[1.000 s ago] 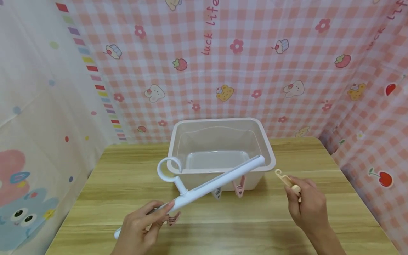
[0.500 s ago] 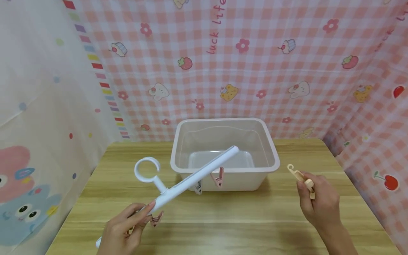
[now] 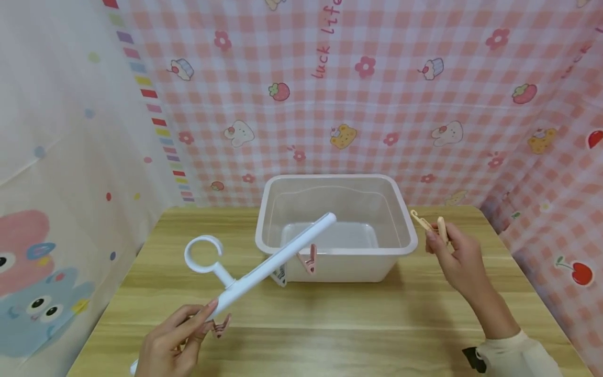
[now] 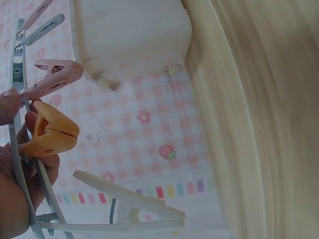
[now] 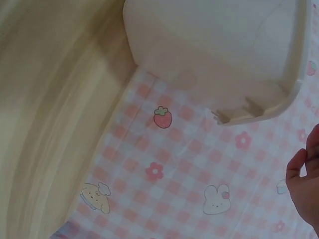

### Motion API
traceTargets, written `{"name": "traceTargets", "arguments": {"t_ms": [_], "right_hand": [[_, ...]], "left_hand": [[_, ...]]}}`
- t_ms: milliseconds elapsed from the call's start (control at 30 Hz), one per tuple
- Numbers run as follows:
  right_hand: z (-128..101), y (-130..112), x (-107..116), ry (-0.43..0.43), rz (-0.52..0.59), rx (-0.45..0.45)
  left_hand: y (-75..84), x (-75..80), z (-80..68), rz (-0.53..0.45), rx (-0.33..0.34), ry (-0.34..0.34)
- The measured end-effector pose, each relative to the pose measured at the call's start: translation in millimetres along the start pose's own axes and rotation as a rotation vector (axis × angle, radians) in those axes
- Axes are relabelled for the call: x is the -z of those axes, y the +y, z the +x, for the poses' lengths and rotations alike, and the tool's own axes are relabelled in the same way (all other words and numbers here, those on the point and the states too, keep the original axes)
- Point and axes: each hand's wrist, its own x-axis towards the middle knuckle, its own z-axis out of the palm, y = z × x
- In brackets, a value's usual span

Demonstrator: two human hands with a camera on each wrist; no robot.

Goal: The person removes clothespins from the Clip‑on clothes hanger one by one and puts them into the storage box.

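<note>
Right hand (image 3: 454, 256) risen, clip (image 3: 431, 225) pinched — beside bin (image 3: 407, 230)

White clip hanger (image 3: 264, 269) carries pink pegs (image 3: 308, 259); beige peg (image 3: 435, 226); translucent white bin (image 3: 405, 235); pink gingham backdrop (image 3: 377, 104); light woodgrain table (image 3: 353, 324).

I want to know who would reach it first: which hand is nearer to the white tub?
Right. The right hand, pinching a beige clip, hovers just beside the white tub, off its right rim. The left hand holds the white hanger lower down, well in front of it.
</note>
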Motion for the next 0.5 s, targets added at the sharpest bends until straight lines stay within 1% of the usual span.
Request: {"name": "traceTargets", "arguments": {"t_ms": [100, 200, 333, 433, 500], "right_hand": [[13, 4, -6, -0.040, 0.000, -0.063], [24, 8, -12, -0.069, -0.020, -0.103], [41, 16, -20, -0.107, -0.050, -0.110], [53, 20, -26, -0.122, -0.087, -0.105], [61, 22, -29, -0.148, -0.108, -0.109]], "left_hand": [[-0.8, 1.3, -1.1, 0.002, 0.004, -0.001], [0.3, 2.3, -1.6, 0.002, 0.016, -0.016], [1.8, 4.1, -2.1, 0.009, 0.036, -0.036], [2.6, 5.0, -2.0, 0.014, 0.039, -0.042], [3.3, 5.5, -1.7, 0.017, 0.036, -0.044]]}}
